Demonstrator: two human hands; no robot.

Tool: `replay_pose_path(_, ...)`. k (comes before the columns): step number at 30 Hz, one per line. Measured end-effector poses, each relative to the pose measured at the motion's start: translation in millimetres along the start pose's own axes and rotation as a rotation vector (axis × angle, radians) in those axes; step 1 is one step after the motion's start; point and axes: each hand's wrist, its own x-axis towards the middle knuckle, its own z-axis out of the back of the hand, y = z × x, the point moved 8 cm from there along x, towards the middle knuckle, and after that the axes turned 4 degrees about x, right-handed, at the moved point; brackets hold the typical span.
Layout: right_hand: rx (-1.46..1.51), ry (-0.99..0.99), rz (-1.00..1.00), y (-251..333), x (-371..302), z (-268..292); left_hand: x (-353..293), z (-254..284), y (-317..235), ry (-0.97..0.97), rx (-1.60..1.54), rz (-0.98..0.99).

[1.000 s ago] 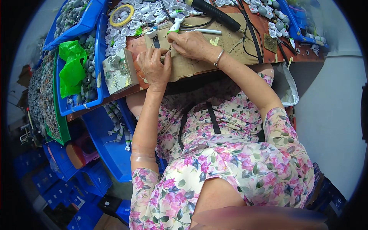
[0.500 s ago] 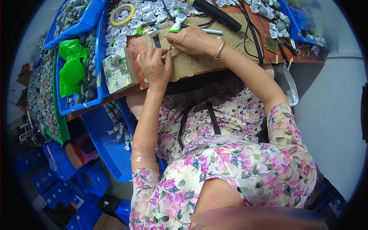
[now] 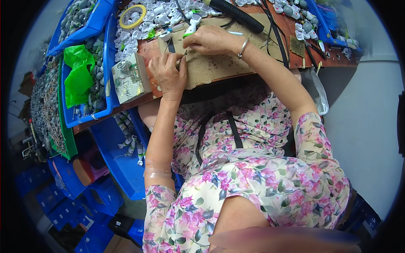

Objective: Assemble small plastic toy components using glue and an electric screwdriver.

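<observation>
My left hand rests at the near edge of a brown cardboard sheet, fingers bent and thumb pressed toward the index finger. Above and to its right, my right hand curls over the cardboard with its fingertips turned down. Between the two sets of fingertips a tiny dark bit shows, too small to name. Both grips are mostly hidden by the fingers. A white plastic part with a green edge touches or lies just beyond my right fingers; whether they hold it I cannot tell.
White plastic parts heap behind the cardboard, with a yellow tape roll on them. A black cylindrical tool and cables lie at the back. A box and blue bin stand left; pliers lie right.
My right hand has shifted slightly up and left, its wrist raised a little. My left hand stays nearly in place, fingers still bent together.
</observation>
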Motion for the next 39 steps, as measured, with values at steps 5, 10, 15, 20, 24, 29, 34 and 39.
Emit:
replay_pose_path(5, -0.110, 0.300, 0.023, 9, 14, -12, 1, 2, -2, -0.011, 0.007, -0.005)
replay_pose_path(10, -0.169, 0.201, 0.030, 9, 12, -18, 0, 1, -1, -0.006, -0.011, 0.006)
replay_pose_path(15, -0.123, 0.040, 0.028, 8, 1, -18, -2, 2, 1, -0.002, -0.010, 0.005)
replay_pose_path(20, -0.005, 0.078, -0.033, 1, -2, -21, 0, 2, -1, -0.001, -0.004, -0.001)
replay_pose_path(24, 0.072, 0.074, -0.019, 1, -5, -16, 1, 1, 0, -0.001, -0.011, 0.005)
replay_pose_path(29, 0.108, -0.163, 0.021, 4, -13, -5, 2, 4, 2, -0.008, -0.036, 0.049)
replay_pose_path(34, -0.026, -0.253, 0.078, 9, -30, -4, 5, 3, 8, -0.020, -0.046, 0.093)
replay_pose_path(39, -0.061, -0.135, 0.030, 10, -32, -1, 5, -1, 16, 0.068, 0.055, 0.087)
